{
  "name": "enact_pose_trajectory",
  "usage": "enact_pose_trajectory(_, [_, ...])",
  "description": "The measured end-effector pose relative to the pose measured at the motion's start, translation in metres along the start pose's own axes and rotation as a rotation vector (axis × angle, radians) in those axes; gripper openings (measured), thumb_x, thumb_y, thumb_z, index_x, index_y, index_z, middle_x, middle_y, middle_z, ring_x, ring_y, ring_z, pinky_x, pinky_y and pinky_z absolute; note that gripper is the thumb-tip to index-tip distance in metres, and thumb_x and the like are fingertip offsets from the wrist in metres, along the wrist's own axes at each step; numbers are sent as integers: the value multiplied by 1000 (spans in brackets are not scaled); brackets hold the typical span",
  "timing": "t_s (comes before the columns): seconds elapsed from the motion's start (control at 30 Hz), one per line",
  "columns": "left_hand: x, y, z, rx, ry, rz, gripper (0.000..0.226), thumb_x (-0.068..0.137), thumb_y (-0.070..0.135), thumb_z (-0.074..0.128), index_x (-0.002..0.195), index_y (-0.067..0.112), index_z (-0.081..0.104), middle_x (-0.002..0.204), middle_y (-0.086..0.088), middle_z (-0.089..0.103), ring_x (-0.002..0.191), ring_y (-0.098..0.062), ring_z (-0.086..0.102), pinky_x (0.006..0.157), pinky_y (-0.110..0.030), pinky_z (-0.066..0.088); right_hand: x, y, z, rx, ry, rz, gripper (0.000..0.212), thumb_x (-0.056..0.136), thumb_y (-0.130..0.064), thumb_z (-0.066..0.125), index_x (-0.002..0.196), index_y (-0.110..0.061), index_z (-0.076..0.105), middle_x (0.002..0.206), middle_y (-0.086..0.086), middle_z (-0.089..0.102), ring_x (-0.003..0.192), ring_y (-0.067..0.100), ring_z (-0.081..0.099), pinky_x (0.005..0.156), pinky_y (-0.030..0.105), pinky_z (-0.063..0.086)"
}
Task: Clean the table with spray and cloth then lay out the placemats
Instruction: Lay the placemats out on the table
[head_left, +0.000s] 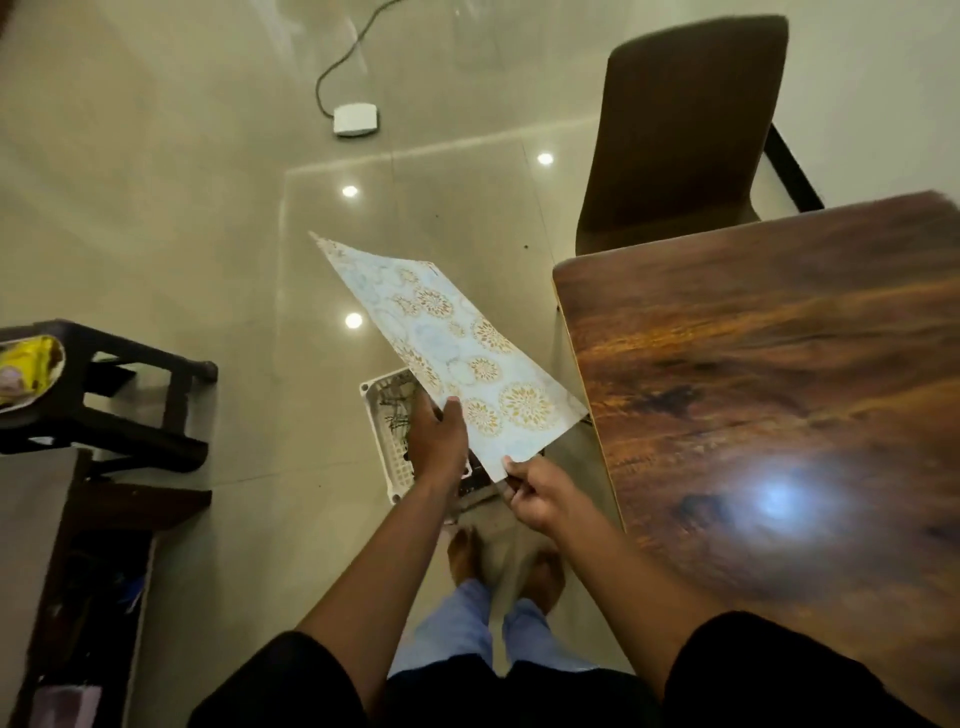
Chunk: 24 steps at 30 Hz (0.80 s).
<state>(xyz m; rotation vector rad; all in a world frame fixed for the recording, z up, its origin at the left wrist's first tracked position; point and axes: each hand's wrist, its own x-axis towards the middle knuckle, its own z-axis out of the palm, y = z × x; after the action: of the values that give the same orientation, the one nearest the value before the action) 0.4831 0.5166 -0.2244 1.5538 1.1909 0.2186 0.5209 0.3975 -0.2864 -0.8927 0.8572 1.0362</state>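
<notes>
A pale blue placemat (457, 343) with gold flower rounds hangs in the air over the floor, left of the table. My left hand (436, 439) grips its near left edge, thumb on top. My right hand (535, 493) pinches its near corner. The dark glossy wooden table (779, 415) fills the right side, its top bare with a lamp glare on it. The mat's right corner reaches the table's left edge. No spray bottle or cloth is in view.
A white plastic basket (384, 415) sits on the floor under my hands. A brown chair (685, 130) stands at the table's far end. A dark stool (104, 395) with a yellow packet is at left. A white power strip (356, 119) lies on the tiles.
</notes>
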Motion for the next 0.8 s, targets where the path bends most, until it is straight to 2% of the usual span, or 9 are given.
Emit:
enact_pose_trajectory(0.13, [2,25,-39,-61,155,-15,62,108,17,45,165,37,32,159,-4,54,139,-35,56,113,-37,44,-25,-1,25,-156,-68,-41,39,100,10,49,132,-9,59,123,14,70,97,28,71,66,38,64])
enact_pose_trajectory(0.2, [3,31,-56,-82,192,-12,67,109,11,41,169,33,24,169,-3,42,149,-33,47,117,-37,39,-35,-1,39,-224,-97,-74,38,100,10,49,132,-8,58,130,15,67,108,32,69,82,45,63])
enact_pose_trajectory(0.27, [4,31,-69,-122,225,53,67,107,6,41,168,32,29,169,-2,43,151,-32,46,124,-45,38,-44,-1,51,-293,-121,-105,33,99,10,50,127,-6,60,127,16,68,115,35,66,96,51,57])
enact_pose_trajectory(0.33, [5,30,-80,-165,258,100,64,108,3,42,166,29,35,168,-1,45,153,-29,45,126,-42,36,-56,-5,62,-375,-128,-124,26,98,8,54,121,-2,60,119,18,70,108,34,69,86,47,61])
enact_pose_trajectory(0.4, [3,32,-94,-220,257,141,61,110,1,43,166,24,35,170,-1,40,156,-25,39,122,-29,30,-70,-9,70,-506,-114,-167,24,95,3,63,119,1,60,109,21,72,96,33,72,74,43,64])
enact_pose_trajectory(0.5, [5,35,-114,-261,220,210,59,111,1,45,166,19,35,172,-1,36,158,-22,35,114,-22,26,-84,-12,74,-783,4,-305,34,93,-13,73,120,-3,56,100,17,71,86,30,72,72,42,64])
enact_pose_trajectory(0.57, [10,37,-128,-275,174,251,58,111,0,47,166,16,35,171,-3,37,157,-21,35,113,-21,27,-86,-16,71,-930,190,-479,46,91,-23,75,123,-12,43,101,9,65,82,26,71,68,40,63])
enact_pose_trajectory(0.7, [17,35,-152,-282,30,331,58,109,-4,48,164,11,37,168,-7,42,153,-15,38,117,-26,32,-99,-25,60,-1072,441,-926,54,90,-37,73,130,-18,41,128,5,56,108,25,62,87,47,58])
enact_pose_trajectory(0.8, [17,26,-163,-249,-107,384,55,106,-9,48,157,11,49,155,-4,58,144,-19,53,118,-31,40,-116,-32,47,-1087,502,-1072,54,94,-38,67,138,-18,44,133,6,53,118,25,54,96,47,52])
